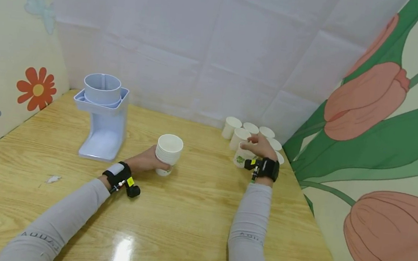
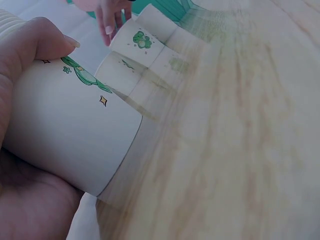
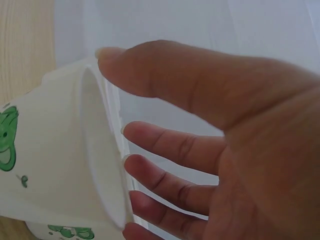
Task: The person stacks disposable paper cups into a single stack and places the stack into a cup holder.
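Gripped in the left hand [image 1: 146, 160], thumb and fingers wrapped round: the stack of cups [image 1: 169, 148], upright, mouths up, just to the right of the stand [image 1: 103, 131]. Much farther right of the stand, the cluster of cups [image 1: 238, 139], with the front cup [image 1: 240, 156] below the right fingertips, long axis vertical. Nearer to that cup: the right hand [image 1: 259, 146], palm over the rim, thumb and fingers loosely parted, no grip visible, contact unclear; right arm [image 1: 250, 221] stretched forward.

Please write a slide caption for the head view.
Left hand holds stacked cups; right hand is close to other cups on the table.
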A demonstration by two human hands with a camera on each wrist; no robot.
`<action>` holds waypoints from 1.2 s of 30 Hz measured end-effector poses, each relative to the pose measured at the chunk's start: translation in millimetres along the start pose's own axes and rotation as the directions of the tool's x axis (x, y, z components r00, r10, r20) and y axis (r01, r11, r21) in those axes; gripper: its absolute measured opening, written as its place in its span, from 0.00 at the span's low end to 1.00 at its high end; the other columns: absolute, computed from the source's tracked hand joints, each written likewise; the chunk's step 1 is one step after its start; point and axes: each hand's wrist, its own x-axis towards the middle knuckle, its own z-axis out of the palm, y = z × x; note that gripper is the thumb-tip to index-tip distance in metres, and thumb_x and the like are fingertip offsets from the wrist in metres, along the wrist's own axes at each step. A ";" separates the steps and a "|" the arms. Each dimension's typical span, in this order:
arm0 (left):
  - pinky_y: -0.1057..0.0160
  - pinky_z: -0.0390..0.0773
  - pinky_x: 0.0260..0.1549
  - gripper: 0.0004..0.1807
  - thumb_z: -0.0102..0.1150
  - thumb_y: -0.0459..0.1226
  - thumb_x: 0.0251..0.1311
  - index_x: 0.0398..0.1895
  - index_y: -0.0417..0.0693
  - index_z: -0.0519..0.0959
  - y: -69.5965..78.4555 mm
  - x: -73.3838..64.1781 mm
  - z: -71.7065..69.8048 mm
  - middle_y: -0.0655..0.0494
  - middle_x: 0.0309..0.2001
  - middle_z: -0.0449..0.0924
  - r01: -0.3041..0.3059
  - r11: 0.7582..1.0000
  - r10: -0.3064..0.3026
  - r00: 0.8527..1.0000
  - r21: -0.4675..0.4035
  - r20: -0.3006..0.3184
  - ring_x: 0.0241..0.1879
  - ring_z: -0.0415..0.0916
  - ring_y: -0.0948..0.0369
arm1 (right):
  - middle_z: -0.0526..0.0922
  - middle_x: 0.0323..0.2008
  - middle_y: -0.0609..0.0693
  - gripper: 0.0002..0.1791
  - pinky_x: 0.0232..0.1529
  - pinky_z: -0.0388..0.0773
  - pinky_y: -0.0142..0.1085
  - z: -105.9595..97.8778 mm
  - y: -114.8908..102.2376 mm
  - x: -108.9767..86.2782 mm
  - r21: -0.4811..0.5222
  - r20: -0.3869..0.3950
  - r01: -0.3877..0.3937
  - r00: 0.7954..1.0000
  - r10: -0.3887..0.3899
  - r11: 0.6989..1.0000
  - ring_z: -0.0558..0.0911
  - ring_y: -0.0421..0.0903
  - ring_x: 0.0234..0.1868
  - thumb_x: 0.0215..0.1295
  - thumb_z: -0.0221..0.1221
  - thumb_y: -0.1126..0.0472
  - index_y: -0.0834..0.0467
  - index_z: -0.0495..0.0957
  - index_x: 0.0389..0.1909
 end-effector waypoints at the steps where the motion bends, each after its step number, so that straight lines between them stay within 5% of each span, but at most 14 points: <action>1: 0.42 0.63 0.68 0.44 0.70 0.30 0.55 0.73 0.40 0.58 -0.1 0.0 -0.2 0.38 0.64 0.70 0.003 1.000 -0.003 1.000 -0.002 0.000 0.62 0.69 0.47 | 0.66 0.69 0.73 0.35 0.65 0.68 0.61 0.4 1.1 0.3 0.000 0.002 -0.002 1.000 0.002 1.000 0.66 0.69 0.69 0.72 0.60 0.54 0.71 0.64 0.71; 12: 0.42 0.64 0.68 0.43 0.69 0.30 0.56 0.73 0.39 0.58 1.6 -0.1 -0.5 0.37 0.64 0.70 -0.002 1.000 0.002 1.000 -0.004 0.006 0.62 0.69 0.47 | 0.63 0.71 0.72 0.36 0.67 0.67 0.59 4.3 0.5 3.9 -0.021 0.035 -0.056 0.998 0.057 0.998 0.66 0.68 0.69 0.71 0.61 0.52 0.68 0.65 0.72; 36: 0.43 0.63 0.68 0.44 0.70 0.30 0.55 0.73 0.39 0.58 -0.8 0.3 -1.0 0.38 0.64 0.70 -0.007 1.000 0.007 1.000 -0.012 0.011 0.62 0.68 0.47 | 0.69 0.69 0.69 0.33 0.67 0.68 0.58 6.6 -12.4 8.2 -0.095 0.042 -0.012 0.999 0.016 0.995 0.69 0.67 0.68 0.68 0.62 0.55 0.67 0.69 0.70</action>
